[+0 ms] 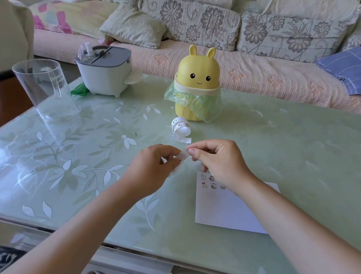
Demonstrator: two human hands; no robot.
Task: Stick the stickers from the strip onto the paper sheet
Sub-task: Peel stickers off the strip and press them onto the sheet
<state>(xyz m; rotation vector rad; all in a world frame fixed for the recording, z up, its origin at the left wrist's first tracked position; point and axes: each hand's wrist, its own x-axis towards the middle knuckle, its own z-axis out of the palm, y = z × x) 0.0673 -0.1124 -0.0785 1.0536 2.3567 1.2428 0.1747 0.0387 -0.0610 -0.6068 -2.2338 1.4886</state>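
While my left hand (153,169) and my right hand (216,160) meet above the glass-topped table (88,162), a short piece of sticker strip (181,158) spans the gap between them. Left fingers (173,152): curled, with thumb and forefinger pinching the lower part of the piece. Right fingers (193,152): likewise curled, thumb and forefinger pinching the piece's upper end, the remaining fingers folded toward the palm. One printed sticker shows on the piece between my two pinches; whether it is partly peeled I cannot tell.

Paper sheet (230,206): flat on the table, below my right fingers and nearer to me, its far edge partly hidden under my right hand and wrist. Five small stickers (213,185) are visible on it, set in two rows near the sheet's far left corner, just under my right fingers.

Rest of the strip (181,128): a loose white coil lying on the table just beyond my fingertips, apart from the sheet. Yellow rabbit-shaped bin (198,74): lined with a green plastic bag (211,106), standing upright immediately beyond the coil. Clear plastic cup (44,88): far to the left of my left fingers, near the table's edge. Grey-lidded white container (107,71): beyond and left of my fingers, at the table's far edge, in front of a floral sofa (226,20).
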